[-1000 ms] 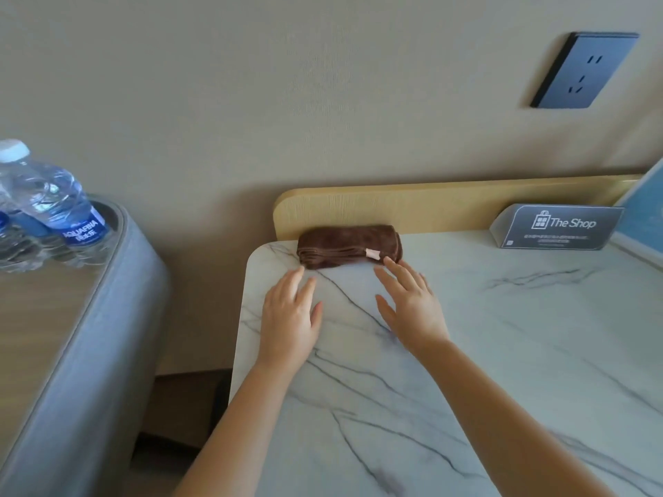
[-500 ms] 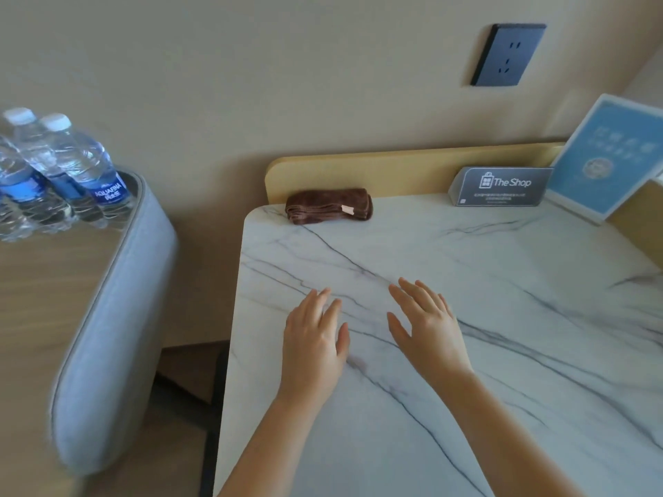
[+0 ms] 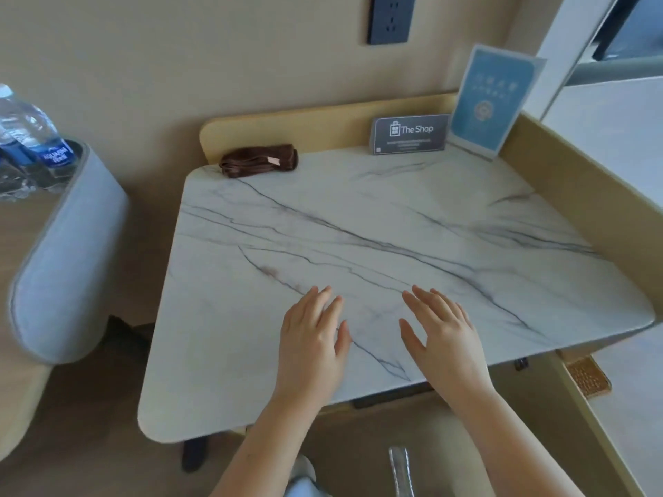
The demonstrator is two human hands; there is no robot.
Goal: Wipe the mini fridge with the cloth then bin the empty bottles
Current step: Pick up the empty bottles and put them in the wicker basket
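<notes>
A folded brown cloth [image 3: 259, 161] lies at the far left corner of the white marble top [image 3: 358, 227], against the wooden back rail. My left hand [image 3: 311, 338] and my right hand [image 3: 443, 331] hover flat over the near part of the marble top, fingers spread, holding nothing, well short of the cloth. Plastic water bottles [image 3: 32, 141] with blue labels stand at the far left on a wooden surface with a grey padded rim [image 3: 61, 267]. I cannot tell whether they are empty.
A dark "The Shop" card [image 3: 410, 134] and a blue leaflet stand [image 3: 489, 102] lean at the back right of the marble top. A wall socket [image 3: 390, 17] is above. A wooden side wall [image 3: 588, 195] borders the top on the right. Floor shows below.
Both hands have drawn back from beside the cloth to the near edge of the marble top. The view has pulled back and tilted down, showing the whole top.
</notes>
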